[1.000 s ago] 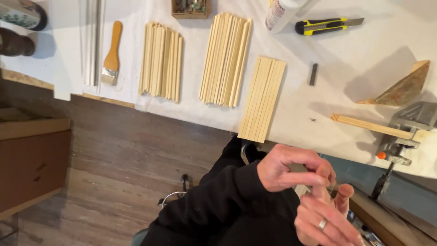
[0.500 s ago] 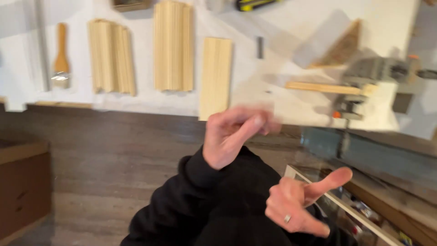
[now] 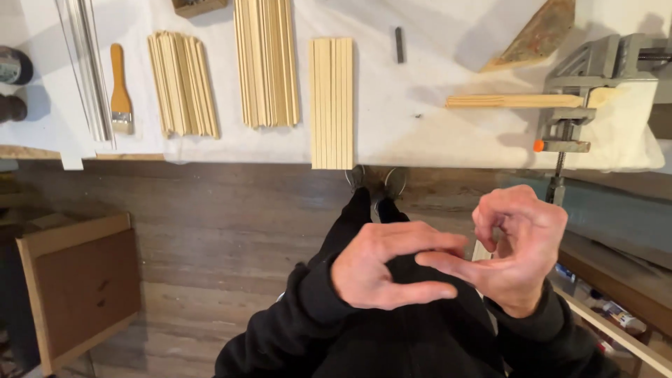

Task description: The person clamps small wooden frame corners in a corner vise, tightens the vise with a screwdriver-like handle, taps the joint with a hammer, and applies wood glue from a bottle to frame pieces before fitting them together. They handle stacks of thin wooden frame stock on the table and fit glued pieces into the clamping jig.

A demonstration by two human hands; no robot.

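Two empty hands, left hand (image 3: 381, 269) spread open and right hand (image 3: 518, 245) loosely curled, meet fingertip to fingertip below the table's (image 3: 420, 84) near edge, where wooden strips (image 3: 332, 101) lie sorted.

Far left of the vise (image 3: 595, 84), cut by the left edge: two dark round things (image 3: 14, 66), kind not tellable. Up-left of the vise, clipped at the top edge: a small wooden box (image 3: 199, 7) and the tallest stack of wooden strips (image 3: 266, 63). Also clipped at the top: a wooden wedge (image 3: 535, 35). Below the vise, behind the right hand (image 3: 518, 252): a pale strip, mostly hidden. Below-right, cut by the corner: a tray of small items (image 3: 616, 318), too small to identify. Feet (image 3: 376, 180) half hidden under the bench (image 3: 420, 119).
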